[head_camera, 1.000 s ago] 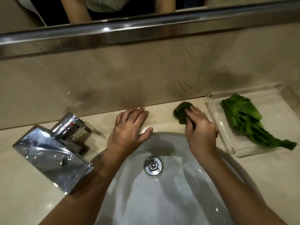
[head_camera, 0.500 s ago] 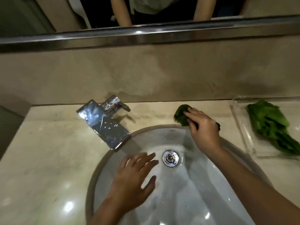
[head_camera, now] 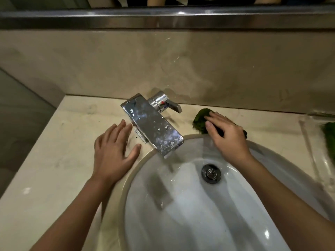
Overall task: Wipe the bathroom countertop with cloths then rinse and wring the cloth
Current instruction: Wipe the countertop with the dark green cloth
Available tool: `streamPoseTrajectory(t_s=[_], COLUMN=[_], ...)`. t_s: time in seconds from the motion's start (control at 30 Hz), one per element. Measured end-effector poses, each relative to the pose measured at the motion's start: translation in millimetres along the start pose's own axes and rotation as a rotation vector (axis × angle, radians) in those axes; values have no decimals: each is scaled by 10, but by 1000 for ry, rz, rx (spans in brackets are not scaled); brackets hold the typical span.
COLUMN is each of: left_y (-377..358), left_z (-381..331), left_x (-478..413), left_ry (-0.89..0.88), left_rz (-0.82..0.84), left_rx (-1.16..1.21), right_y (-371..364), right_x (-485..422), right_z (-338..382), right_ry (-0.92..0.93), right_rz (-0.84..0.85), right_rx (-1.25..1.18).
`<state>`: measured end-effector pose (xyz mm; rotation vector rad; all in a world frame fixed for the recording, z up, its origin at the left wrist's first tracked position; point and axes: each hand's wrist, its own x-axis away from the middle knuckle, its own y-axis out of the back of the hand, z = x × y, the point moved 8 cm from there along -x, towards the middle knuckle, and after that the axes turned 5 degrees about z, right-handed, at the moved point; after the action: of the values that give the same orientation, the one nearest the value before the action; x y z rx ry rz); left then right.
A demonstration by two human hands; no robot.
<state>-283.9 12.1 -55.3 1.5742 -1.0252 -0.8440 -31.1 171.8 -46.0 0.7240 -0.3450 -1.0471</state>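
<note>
While wiping behind the basin:

Right hand (head_camera: 230,138): fingers bent over the green cloth (head_camera: 200,120), cupping the wad and pressing it onto the countertop (head_camera: 59,160). Grip taken from above, judged to give downward pressure for scrubbing.

Left hand (head_camera: 114,149): fingers spread and straight, holding nothing. Laid on or just above the countertop, just left of the faucet (head_camera: 154,127). Contact not confirmable owing to blur. Judged a brace while leaning in.

Hand spacing: well apart, with the faucet between.

Green cloth: bunched on the strip of countertop between the sink rim (head_camera: 125,185) and the back wall (head_camera: 181,69), right of the handle (head_camera: 167,105). Mostly covered by the right fingers, with one end showing beyond the fingertips and another at the far side of the hand. Well apart from the left hand.

Second cloth (head_camera: 330,136): in the clear tray (head_camera: 310,156) at the right edge, well apart from both hands. Judged parked as a spare.

Step in hand: wiping. Rinse and wring not yet begun.
</note>
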Motion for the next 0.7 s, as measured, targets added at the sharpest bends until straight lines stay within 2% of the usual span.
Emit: streamPoseTrajectory(t_s=[0.1,0.3,0.4,0.5,0.6,0.7], left_y=[-13,0,8,21,19,5], left_z=[-33,-50,-54,-59,-64,-45], left_x=[-39,-73,-53,-47,-57,-62], left_ry=[-26,-15,-28,-23,-25,-17], left_rz=[-11,-2,-1,3,9,24], left_rx=[-8,-30,-17,8,5,10], right_y=[-73,-532,-148,316,84,-383], right_x=[-92,-220,17,58,-186,-219], right_z=[33,448,140,-244,-107,292], right_ry=[7,205,198,20,-23,120], right_rz=[-20,144,71,-80,-151,-39], right_rx=[12,44,66,79,64,58])
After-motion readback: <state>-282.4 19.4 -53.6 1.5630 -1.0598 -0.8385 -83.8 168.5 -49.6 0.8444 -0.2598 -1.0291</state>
